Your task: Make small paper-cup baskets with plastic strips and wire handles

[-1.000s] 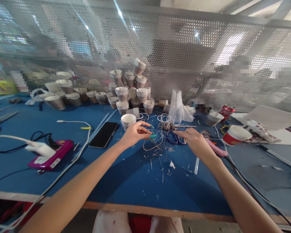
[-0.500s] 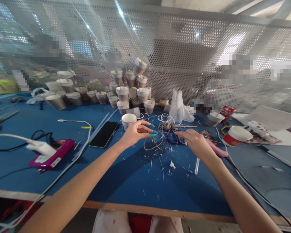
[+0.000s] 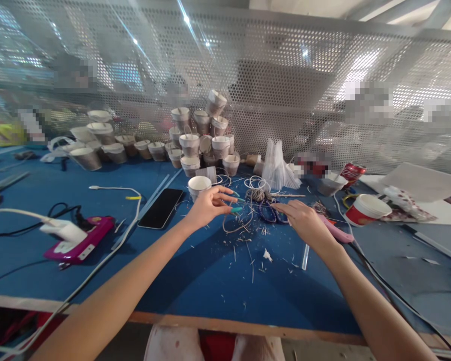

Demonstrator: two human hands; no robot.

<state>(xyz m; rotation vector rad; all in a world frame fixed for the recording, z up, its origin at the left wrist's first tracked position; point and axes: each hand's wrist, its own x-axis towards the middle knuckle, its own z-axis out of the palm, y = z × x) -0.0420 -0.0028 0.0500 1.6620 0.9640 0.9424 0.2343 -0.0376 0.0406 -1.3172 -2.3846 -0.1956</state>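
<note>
My left hand [image 3: 209, 206], with long teal nails, is raised over the middle of the blue table, thumb and fingers closed on a thin brownish string [image 3: 237, 231]. A loop of that string hangs below the fingertips. To the right, my right hand [image 3: 299, 216] pinches the string too, its fingers pressed together. The stretch between the hands is very fine. Behind and below my right fingers lie scissors with dark blue handles [image 3: 267, 212]. A small ball of grey twine [image 3: 256, 194] sits just behind them. A white-rimmed paper cup [image 3: 199, 185] stands behind my left hand.
Stacked small cups [image 3: 190, 145] line the mesh screen. A phone [image 3: 161, 208] and a purple power strip [image 3: 80, 239] with cables lie left. Clear strips [image 3: 280, 168] stand behind. Pink-handled tool [image 3: 336, 230], red cup [image 3: 366, 210] and soda can [image 3: 352, 174] are right. Scraps litter the middle.
Both hands stay in nearly the same place. The string between them shows more plainly now, and my left fingertips have shifted very slightly.
</note>
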